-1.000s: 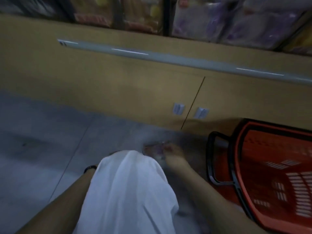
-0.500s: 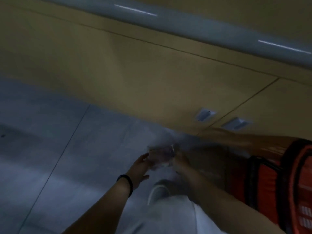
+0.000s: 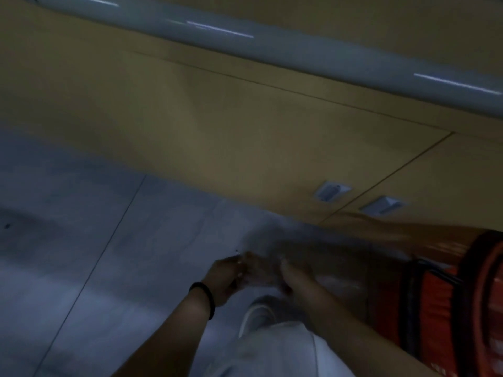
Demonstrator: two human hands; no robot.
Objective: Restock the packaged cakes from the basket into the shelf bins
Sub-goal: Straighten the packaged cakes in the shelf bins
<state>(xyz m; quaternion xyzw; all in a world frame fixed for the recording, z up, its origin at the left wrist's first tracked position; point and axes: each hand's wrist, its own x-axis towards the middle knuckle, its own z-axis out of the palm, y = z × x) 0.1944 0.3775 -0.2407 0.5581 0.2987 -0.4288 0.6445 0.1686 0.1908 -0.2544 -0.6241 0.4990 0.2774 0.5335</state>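
Crouching low over the floor [image 3: 81, 240]. Gripping a clear-wrapped packaged cake [image 3: 261, 270] at both ends: curling round one with the left hand [image 3: 226, 276], pinching the other with the right hand [image 3: 294, 278], likely to steady the slippery wrap before lifting. Just left of the red basket [image 3: 484, 295], beneath the yellow shelf base [image 3: 245, 126]. No bins visible; heavily blurred.
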